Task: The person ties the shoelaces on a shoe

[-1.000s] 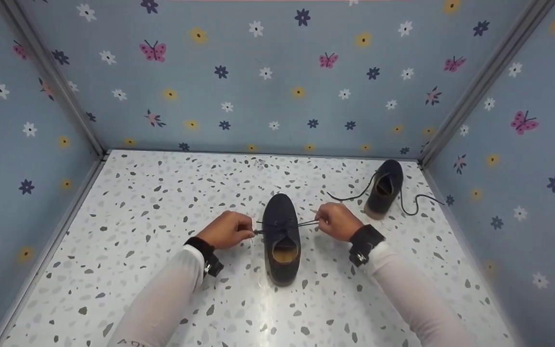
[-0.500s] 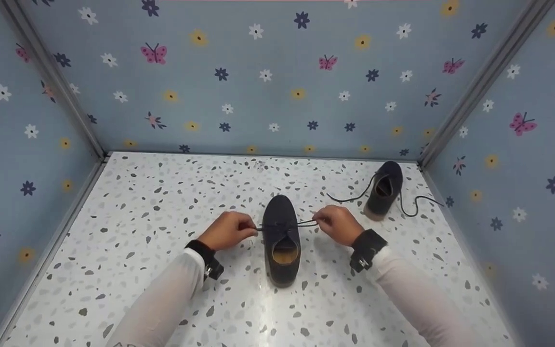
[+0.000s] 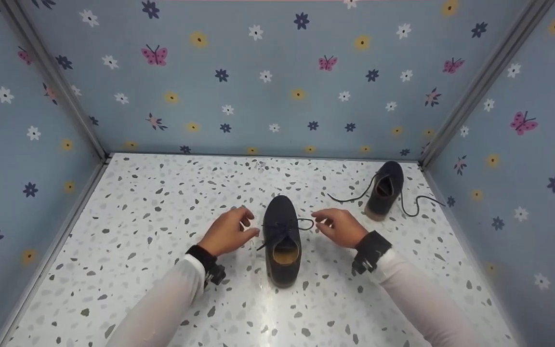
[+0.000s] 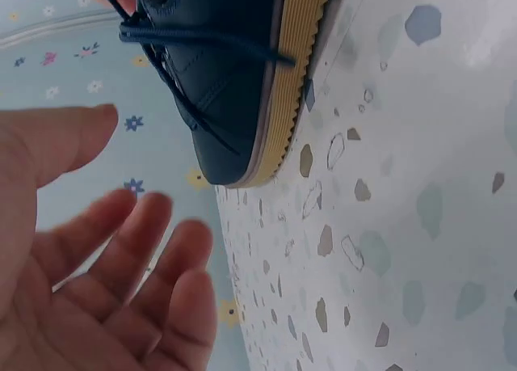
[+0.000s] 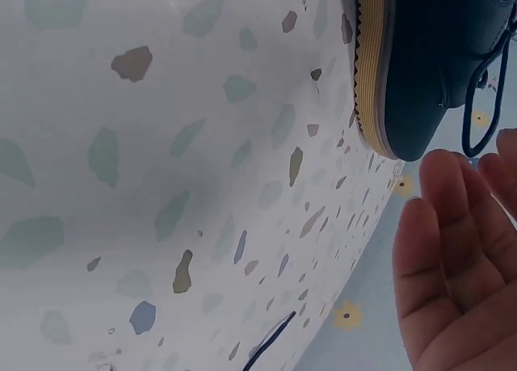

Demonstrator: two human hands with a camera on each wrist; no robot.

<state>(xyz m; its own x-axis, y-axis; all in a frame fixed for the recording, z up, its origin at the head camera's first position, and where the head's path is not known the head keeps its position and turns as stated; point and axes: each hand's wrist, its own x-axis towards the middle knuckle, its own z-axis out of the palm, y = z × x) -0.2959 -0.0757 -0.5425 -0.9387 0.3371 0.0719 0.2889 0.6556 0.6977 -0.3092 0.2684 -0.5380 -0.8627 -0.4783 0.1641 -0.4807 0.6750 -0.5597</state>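
A dark navy lace-up shoe point(image 3: 280, 209) stands on the speckled surface between my hands, toe pointing away. Its lace is tied, with a loop point(image 3: 306, 224) sticking out on the right side. In the left wrist view, a lace loop point(image 4: 202, 38) and a loose end lie across the shoe's side. My left hand point(image 3: 229, 232) is just left of the shoe, thumb and fingers apart, holding nothing. On the other side my right hand point(image 3: 340, 227) has its fingertips close to the right loop, with nothing in its grasp.
A second navy shoe point(image 3: 384, 190) sits at the back right, its untied laces point(image 3: 417, 205) trailing to both sides. Blue flower-patterned panels point(image 3: 277, 86) wall the white speckled surface point(image 3: 162, 193) at the back, left and right.
Both hands have let go of the laces they were pulling outward, and their fingers have spread. The lace on the left now hangs down beside the shoe; the right loop stands free.
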